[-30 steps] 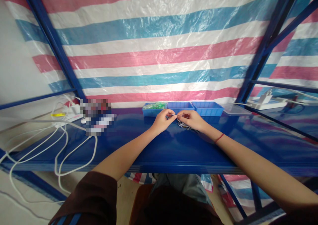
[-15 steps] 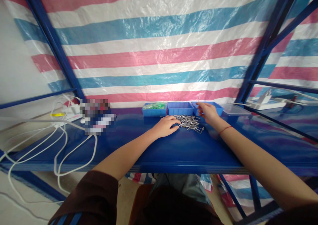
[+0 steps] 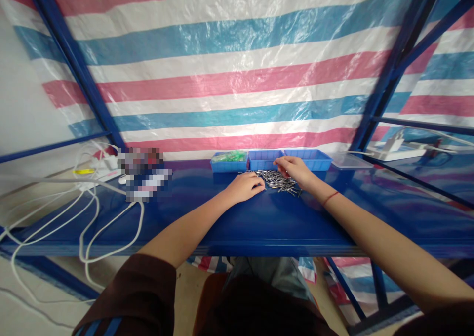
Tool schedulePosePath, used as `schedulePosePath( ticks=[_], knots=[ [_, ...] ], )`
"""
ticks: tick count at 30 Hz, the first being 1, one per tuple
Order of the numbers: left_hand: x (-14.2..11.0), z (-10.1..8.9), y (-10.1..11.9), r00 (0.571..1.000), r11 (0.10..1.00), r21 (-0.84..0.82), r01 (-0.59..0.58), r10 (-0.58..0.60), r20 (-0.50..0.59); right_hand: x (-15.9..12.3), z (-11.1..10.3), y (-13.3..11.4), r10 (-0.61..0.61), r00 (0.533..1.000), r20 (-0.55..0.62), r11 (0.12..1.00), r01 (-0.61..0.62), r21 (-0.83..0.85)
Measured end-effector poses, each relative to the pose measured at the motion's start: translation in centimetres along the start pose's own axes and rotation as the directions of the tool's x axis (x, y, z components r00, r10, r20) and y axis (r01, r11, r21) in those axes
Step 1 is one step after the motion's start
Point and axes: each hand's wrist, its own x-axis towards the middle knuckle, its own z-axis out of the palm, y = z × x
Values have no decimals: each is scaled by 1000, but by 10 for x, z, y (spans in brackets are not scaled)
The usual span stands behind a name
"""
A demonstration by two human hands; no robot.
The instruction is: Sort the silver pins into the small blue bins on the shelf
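Note:
A loose pile of slim, shiny metal pieces, like nails or rivets (image 3: 280,182), lies on the blue tabletop. At the pile's left edge rests my left hand (image 3: 245,188), its fingers curled and thumb close to the index finger; anything between them is too small to name. Over the pile's back edge, in front of the middle blue bin (image 3: 263,159), my right hand (image 3: 296,170) has its fingertips drawn together. What they hold, if anything, cannot be made out. The right blue bin (image 3: 314,162) stands just behind that hand.
A left blue bin (image 3: 228,166) contains green and clear plastic packets. Beside the right bin lies a clear plastic lid (image 3: 351,161). White cables (image 3: 138,227) and a power strip (image 3: 98,179) occupy the left side; a white device (image 3: 398,150) sits far right. Blue posts frame the table (image 3: 237,227).
My right hand has moved left and slightly down, from over the right bin to the pile near the middle bin. My left thumb and index finger have come closer together.

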Motion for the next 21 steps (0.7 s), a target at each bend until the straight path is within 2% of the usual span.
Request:
schedulePosePath(
  ticks=[2,5,8,12,17,21],
  knots=[
    [0,-1,1,1000,1000,17,5,-5,17,-2,6,2,-81,992,99,988,93,-126],
    [0,-4,4,999,1000,-8,22,-22,-38,-5,9,4,-156,960,231,936,219,-275],
    [0,-8,7,994,994,-106,30,-40,-99,-9,10,2,-149,926,347,900,273,-341],
    [1,-10,12,984,969,-246,11,-54,-171,-15,14,-4,-123,901,415,922,259,-288],
    [3,-5,15,952,893,-440,96,-212,-222,-19,18,-8,-110,908,405,967,192,-168],
    [4,-1,14,931,801,-586,126,-300,-210,-22,19,-11,-120,911,394,984,162,-74]
  ],
)
